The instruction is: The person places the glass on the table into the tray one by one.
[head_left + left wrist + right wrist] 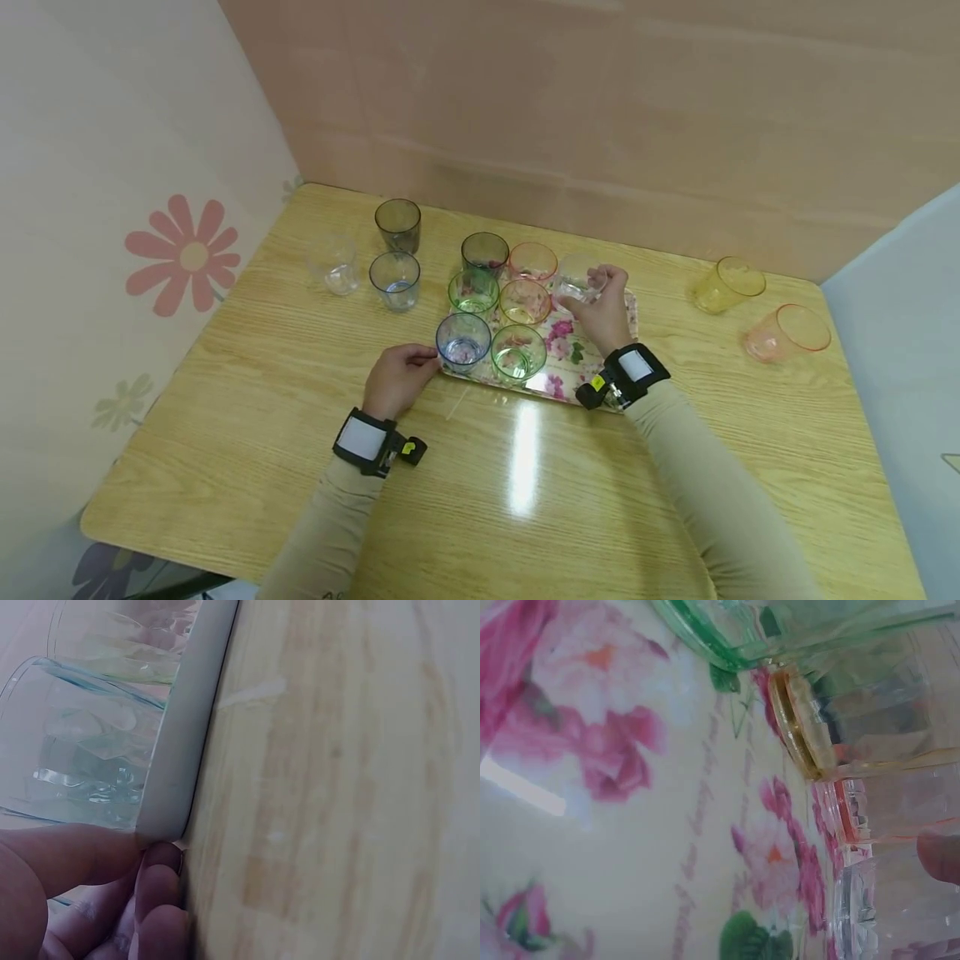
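Note:
My right hand (606, 315) grips a clear glass (576, 282) over the back right part of a flowered tray (592, 367). In the right wrist view a fingertip (941, 859) lies against the clear glass (859, 907), whose base is close to the tray surface (649, 847). At the tray's front left corner, my left hand (399, 382) pinches the pale rim (176, 750) between thumb and fingers. Beside that corner stands a blue glass (463, 343). Green (519, 357), yellow (525, 304), pink (532, 262) and dark grey (484, 254) glasses stand upright on the tray.
Left of the tray on the wooden table (247, 417) stand a dark glass (399, 227), a bluish glass (395, 283) and a clear glass (339, 268). To the far right are a yellow glass (726, 287) and a pink glass (786, 335). A wall (525, 125) runs along the back.

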`<state>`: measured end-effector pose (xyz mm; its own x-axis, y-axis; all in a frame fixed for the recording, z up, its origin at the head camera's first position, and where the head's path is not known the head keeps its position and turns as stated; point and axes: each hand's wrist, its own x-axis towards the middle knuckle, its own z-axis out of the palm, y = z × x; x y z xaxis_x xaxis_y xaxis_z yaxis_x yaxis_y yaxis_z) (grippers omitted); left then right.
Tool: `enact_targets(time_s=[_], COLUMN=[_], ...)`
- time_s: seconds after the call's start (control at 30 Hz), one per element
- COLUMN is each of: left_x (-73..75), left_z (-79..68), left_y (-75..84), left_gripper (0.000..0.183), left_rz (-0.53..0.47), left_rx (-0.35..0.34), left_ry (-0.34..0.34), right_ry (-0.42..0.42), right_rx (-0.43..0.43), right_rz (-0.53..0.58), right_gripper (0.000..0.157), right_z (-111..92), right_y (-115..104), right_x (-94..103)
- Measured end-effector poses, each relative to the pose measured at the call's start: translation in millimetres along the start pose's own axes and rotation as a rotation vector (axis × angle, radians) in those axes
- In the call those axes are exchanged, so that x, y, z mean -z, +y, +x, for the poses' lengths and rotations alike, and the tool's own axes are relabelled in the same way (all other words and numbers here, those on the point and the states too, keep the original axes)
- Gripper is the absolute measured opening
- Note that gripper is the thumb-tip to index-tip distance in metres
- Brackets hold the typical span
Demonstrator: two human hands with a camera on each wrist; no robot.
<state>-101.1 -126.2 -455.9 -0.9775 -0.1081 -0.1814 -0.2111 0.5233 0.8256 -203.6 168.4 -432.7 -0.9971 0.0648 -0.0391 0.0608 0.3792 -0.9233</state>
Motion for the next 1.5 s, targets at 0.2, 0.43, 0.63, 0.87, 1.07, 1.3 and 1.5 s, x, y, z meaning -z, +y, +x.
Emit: enact_targets(time_s=[0.2, 0.43, 0.63, 0.87, 1.07, 1.3, 1.5], left_x=[-0.7, 0.2, -0.1, -0.1, 0.9, 2.7, 2.7], left_z=[1.4, -0.5, -0.9, 0.6, 2.5, 2.5, 1.7], left_y=[-0.1, 1.4, 1.4, -0.2, -2.1, -1.0, -0.5], left_gripper=[0.025, 0.025, 0.025, 0.025, 0.025, 0.025, 0.025], left_rz=[0.001, -0.011, -0.004, -0.010, 0.002, 0.004, 0.000], left_rx=[0.005, 0.009, 0.006, 0.010, -0.004, 0.006, 0.016], left_ry=[0.001, 0.000, 0.002, -0.011, -0.008, -0.016, -0.024], right_ry=[0.005, -0.006, -0.003, -0.018, -0.066, -0.133, -0.060], right_rx=[-0.008, -0.022, -0.021, -0.030, -0.029, -0.075, -0.040], right_rz=[-0.049, -0.065, -0.078, -0.110, -0.217, -0.225, -0.240], right_gripper=[0.076, 0.080, 0.081, 0.094, 0.123, 0.114, 0.092], right_z=[1, 2, 3, 1, -5, -22, -40], right_y=[-1, 1, 2, 1, -9, -21, -22], right_x=[1.0, 2.4, 2.1, 3.1, 13.5, 39.1, 59.3])
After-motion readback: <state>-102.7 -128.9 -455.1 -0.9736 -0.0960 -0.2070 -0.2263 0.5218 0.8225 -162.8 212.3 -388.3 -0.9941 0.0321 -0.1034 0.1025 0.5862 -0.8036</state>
